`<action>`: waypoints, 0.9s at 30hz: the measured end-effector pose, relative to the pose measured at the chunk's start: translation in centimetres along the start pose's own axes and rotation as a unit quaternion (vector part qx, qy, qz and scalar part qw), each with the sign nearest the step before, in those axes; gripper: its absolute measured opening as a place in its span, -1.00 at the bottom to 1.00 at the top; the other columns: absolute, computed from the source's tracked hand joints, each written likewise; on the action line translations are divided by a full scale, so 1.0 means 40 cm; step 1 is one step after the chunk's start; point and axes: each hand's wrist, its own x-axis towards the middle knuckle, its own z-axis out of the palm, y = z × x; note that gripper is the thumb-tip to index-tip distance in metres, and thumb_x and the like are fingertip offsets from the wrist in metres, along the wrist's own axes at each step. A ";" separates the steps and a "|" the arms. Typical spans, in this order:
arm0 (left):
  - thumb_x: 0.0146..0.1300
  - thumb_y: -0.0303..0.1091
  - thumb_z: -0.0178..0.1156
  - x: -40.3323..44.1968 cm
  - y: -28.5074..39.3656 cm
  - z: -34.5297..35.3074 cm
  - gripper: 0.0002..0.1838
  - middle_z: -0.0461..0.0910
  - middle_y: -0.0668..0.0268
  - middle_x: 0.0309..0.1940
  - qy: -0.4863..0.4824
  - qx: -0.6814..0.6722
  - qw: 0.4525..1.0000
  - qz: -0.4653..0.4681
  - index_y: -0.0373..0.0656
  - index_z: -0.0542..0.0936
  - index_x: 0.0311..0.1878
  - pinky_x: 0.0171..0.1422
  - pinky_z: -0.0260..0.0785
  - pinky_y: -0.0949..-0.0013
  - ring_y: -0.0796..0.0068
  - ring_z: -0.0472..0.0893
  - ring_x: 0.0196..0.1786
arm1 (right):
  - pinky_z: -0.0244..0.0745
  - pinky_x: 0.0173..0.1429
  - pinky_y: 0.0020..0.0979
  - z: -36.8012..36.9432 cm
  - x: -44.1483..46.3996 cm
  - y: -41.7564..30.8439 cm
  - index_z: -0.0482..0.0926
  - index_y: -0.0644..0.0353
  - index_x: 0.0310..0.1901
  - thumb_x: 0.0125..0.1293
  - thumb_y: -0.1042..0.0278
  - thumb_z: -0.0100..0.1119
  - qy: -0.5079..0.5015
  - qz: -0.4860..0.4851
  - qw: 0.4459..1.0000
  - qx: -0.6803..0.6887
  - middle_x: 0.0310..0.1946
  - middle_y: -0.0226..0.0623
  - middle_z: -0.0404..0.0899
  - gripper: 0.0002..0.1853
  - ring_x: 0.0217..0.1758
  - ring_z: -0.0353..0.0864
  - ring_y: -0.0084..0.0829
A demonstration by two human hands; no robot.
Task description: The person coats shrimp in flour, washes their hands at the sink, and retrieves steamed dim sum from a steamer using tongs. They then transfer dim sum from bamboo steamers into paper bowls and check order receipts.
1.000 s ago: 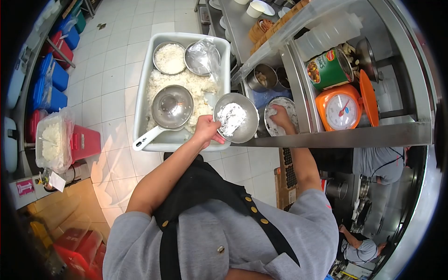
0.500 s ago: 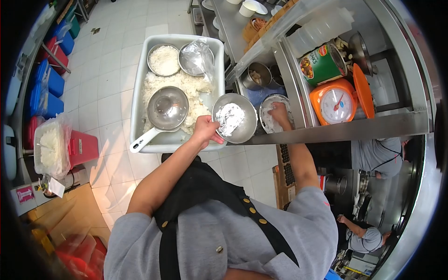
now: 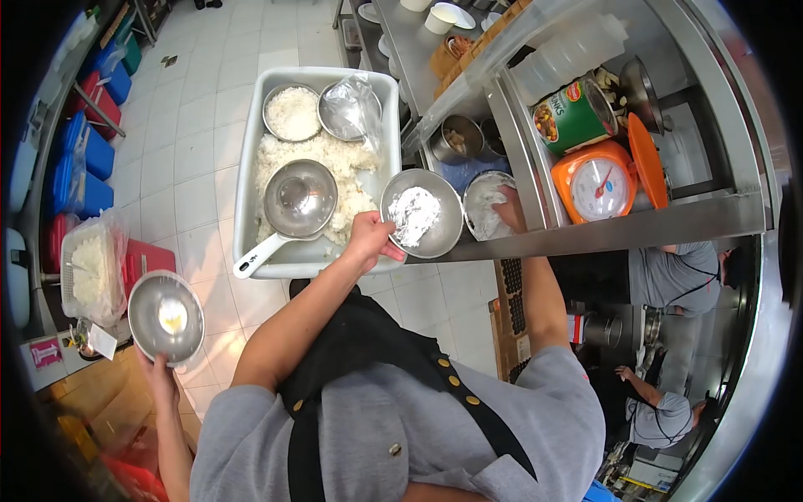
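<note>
My left hand (image 3: 368, 240) grips the rim of a round metal bowl (image 3: 445, 226), thumb over the edge. White powder (image 3: 414, 215) lies heaped in it. Beside it, deeper in the counter, sits a second metal bowl (image 3: 475, 186) with white contents that look like powder. Inside that one is my right hand (image 3: 512, 212), its fingers curled down into the white; their tips and whatever they hold are hidden. Left of my hands, a white tub (image 3: 248, 180) holds cooked rice (image 3: 355, 188), a metal scoop with a white handle (image 3: 259, 256), a bowl of rice (image 3: 293, 112) and a bowl with a plastic bag (image 3: 350, 105).
At left, another person's hand (image 3: 159, 368) holds out a metal bowl (image 3: 142, 318) with what looks like egg. On the right shelf stand an orange scale (image 3: 565, 180) and a green can (image 3: 577, 117). A metal shelf edge (image 3: 619, 236) crosses above my right forearm.
Another person's hand with a metal bowl has come into view at the left. My right hand has shifted slightly right inside its bowl. My left hand keeps its bowl nearly still.
</note>
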 end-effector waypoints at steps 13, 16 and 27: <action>0.16 -0.58 -0.01 0.010 -0.008 0.048 -0.87 0.57 -0.04 -0.46 0.014 0.019 0.999 0.032 -0.50 0.44 -0.30 -0.65 0.55 0.27 0.15 0.61 -0.61 | 0.42 0.01 -0.44 0.013 0.022 0.039 0.40 0.26 0.16 0.05 0.17 0.31 -0.143 0.101 0.947 0.268 -0.08 -0.19 0.56 -0.36 -0.08 0.54 -0.35; 0.16 -0.58 -0.01 -0.004 0.004 0.036 -0.87 0.57 -0.05 -0.47 0.019 0.026 0.999 0.038 -0.50 0.44 -0.30 -0.66 0.54 0.28 0.16 0.61 -0.61 | 0.44 -0.04 -0.47 0.124 0.021 0.016 0.38 0.25 0.18 0.07 0.14 0.31 -0.304 0.117 0.901 0.285 -0.10 -0.22 0.57 -0.35 -0.12 0.56 -0.39; 0.12 -0.59 -0.03 -0.009 -0.003 0.020 -0.87 0.56 -0.08 -0.51 0.023 -0.012 0.999 0.028 -0.51 0.44 -0.34 -0.69 0.53 0.28 0.15 0.61 -0.64 | 0.40 0.00 -0.23 0.085 0.023 -0.062 0.35 0.42 0.15 0.11 0.18 0.18 -0.394 0.127 0.904 0.109 -0.03 0.01 0.49 -0.38 -0.03 0.52 -0.20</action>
